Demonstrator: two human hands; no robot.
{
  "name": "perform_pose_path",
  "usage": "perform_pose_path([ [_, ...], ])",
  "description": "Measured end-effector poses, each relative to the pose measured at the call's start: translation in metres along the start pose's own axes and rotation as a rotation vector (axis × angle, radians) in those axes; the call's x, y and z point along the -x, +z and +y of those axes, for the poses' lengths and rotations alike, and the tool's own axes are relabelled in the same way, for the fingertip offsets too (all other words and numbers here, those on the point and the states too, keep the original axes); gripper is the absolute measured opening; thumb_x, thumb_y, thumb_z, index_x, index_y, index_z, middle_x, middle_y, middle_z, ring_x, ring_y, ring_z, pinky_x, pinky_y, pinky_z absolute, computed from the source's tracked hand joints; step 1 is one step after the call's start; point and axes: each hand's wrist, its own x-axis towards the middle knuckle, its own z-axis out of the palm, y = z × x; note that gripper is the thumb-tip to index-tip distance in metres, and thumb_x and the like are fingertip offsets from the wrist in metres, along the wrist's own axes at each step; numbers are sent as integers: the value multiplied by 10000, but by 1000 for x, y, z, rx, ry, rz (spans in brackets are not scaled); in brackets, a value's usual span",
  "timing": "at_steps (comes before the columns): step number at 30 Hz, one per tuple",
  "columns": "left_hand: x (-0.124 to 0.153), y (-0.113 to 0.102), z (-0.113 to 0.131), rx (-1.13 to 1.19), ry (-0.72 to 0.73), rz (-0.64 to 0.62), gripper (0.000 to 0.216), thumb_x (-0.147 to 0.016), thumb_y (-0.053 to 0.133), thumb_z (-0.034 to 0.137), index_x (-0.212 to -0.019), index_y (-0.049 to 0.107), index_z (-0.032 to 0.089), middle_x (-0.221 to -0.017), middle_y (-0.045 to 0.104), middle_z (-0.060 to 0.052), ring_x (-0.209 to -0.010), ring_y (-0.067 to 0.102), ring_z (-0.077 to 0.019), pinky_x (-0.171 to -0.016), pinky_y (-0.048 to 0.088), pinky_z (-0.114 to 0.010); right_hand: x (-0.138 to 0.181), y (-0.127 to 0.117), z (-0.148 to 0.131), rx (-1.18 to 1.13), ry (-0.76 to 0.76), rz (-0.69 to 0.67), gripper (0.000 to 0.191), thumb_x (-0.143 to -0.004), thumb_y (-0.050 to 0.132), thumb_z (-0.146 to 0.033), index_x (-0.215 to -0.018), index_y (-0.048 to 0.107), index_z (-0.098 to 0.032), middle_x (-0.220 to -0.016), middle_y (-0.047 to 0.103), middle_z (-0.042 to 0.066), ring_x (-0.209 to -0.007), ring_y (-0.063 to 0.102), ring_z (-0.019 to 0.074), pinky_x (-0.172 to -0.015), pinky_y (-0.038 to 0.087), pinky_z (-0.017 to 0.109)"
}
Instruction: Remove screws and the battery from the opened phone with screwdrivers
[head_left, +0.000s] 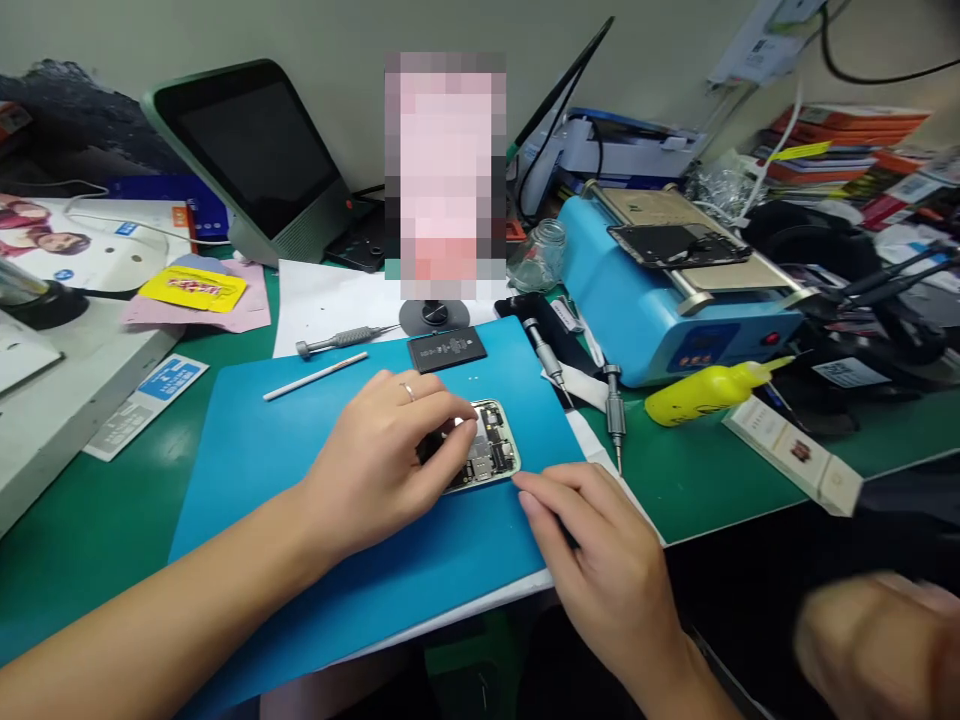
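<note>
An opened phone with bare inner boards lies on the blue mat. My left hand arches over its left part and hides it. Thumb and forefinger there come together above the boards; anything between them is too small to make out. At the phone's near right corner is my right hand, its thumb and forefinger closed by the edge. Whether they pinch something cannot be seen. Behind the phone lies a black phone battery. A thin white stick rests on the mat's left part.
Screwdrivers lie right of the mat, another behind it. A blue machine carries a dark phone part. Nearby are a yellow bottle, a glass jar and a screen device. Another person's blurred hand shows lower right.
</note>
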Motion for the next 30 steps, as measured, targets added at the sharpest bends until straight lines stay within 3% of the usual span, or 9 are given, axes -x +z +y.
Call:
perform_pose_path([
  [30, 8, 3, -1, -25, 1, 36, 164, -1079, 597, 226, -984, 730, 213, -880, 730, 8, -802, 652, -157, -775, 443, -334, 12, 9, 2, 73, -20, 25, 182, -1042, 621, -138, -1141, 769, -174, -946, 737, 44, -862, 674, 144, -754, 573, 284],
])
